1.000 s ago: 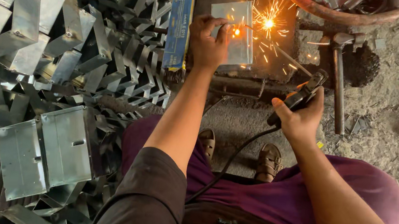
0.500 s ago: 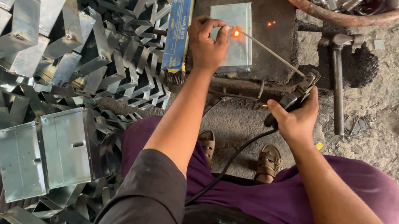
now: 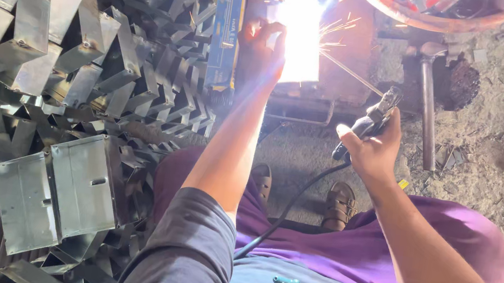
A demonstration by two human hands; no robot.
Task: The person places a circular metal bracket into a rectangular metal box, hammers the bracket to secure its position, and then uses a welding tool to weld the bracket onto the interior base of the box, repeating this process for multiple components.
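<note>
My left hand (image 3: 266,45) presses on a sheet-metal box (image 3: 301,63) lying on a dark steel work block (image 3: 348,50). A white welding arc with sparks hides most of that box. My right hand (image 3: 371,147) grips a black electrode holder (image 3: 368,121), from which a thin rod (image 3: 351,75) slants up-left to the arc. A black cable (image 3: 285,211) runs from the holder down across my lap.
A big heap of folded sheet-metal pieces (image 3: 82,54) fills the left side, with two finished metal boxes (image 3: 56,197) near my left knee. A blue box of rods (image 3: 227,28) stands beside the block. A hammer (image 3: 429,100) lies right of it. A round red-rimmed basin (image 3: 438,7) sits at top.
The arc has flared from a small orange glow to a bright white flash with sparks. Both hands stay in about the same places.
</note>
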